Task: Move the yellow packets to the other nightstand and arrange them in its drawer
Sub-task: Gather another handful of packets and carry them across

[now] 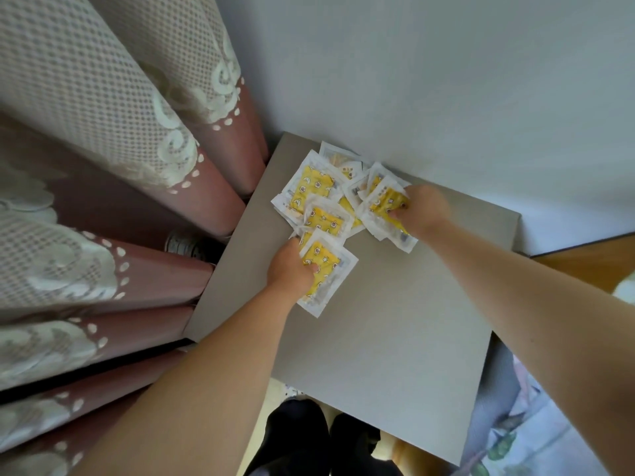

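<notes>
On the grey nightstand top (395,321), hard against the wall (412,80): both hands at the heap of yellow packets (318,190).
The heap lies along the far edge, straight ahead of both arms and spread left to right. The left hand (292,269) is at its near-left end and the right hand (424,209) at its right end. Left fingers curl over the nearest packet (328,266), whose long axis runs roughly toward the person. Right fingers and thumb pinch another packet (383,204), so each hand already has its own.
</notes>
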